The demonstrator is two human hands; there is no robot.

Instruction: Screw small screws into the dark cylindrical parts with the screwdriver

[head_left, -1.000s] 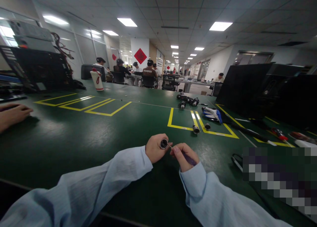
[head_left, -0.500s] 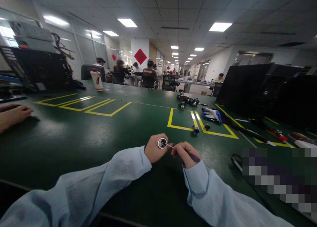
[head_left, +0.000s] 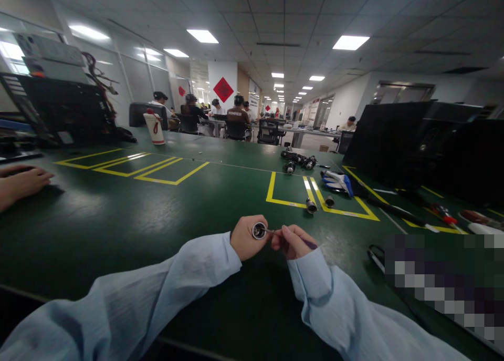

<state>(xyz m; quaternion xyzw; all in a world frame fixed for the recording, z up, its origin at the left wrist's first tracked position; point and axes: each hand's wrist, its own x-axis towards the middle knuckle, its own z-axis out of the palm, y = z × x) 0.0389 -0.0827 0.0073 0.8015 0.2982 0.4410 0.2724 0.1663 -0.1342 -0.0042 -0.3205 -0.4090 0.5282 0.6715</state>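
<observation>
My left hand (head_left: 247,240) is closed around a round metal connector (head_left: 259,231), whose silvery rim and dark hollow end face up toward me. My right hand (head_left: 293,241) pinches a slim screwdriver (head_left: 311,244); part of its dark purple handle shows at the palm. Its thin shaft reaches the connector's rim, but the tip is too small to make out. Most of the connector's body is hidden in my left fist. Beyond my hands, two metal connector shells (head_left: 311,206) (head_left: 329,201) rest near the yellow tape.
Yellow tape outlines (head_left: 173,183) mark the green table (head_left: 118,235). Cabled connectors (head_left: 301,160), a blue-and-white glove (head_left: 337,183) and a red-handled tool (head_left: 444,214) lie to the right. A paper cup (head_left: 154,127) stands at the back. Another person's hand (head_left: 27,185) rests at left.
The connector has tipped slightly in my left hand, so less of its inside shows. My right hand has shifted a little, with the screwdriver shaft still at the rim.
</observation>
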